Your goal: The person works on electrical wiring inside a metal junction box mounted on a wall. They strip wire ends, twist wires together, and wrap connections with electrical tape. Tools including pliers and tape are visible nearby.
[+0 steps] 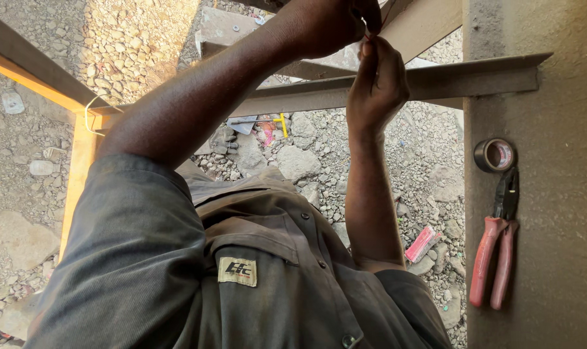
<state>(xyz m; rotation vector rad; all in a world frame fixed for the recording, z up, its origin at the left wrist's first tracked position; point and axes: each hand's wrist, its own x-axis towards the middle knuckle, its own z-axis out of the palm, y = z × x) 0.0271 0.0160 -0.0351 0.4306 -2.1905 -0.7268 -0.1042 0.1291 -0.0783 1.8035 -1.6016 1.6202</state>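
Fingertips of the left hand (335,22) and right hand (377,81) are pinched closed on a thin wire end (366,33) above the grey steel angle bar (436,81), best kept taut and gripped close.

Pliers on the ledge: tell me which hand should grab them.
Right hand, probably: it is nearer the red-handled pliers on the right; the left hand sits farther away, reaching in from the opposite side.
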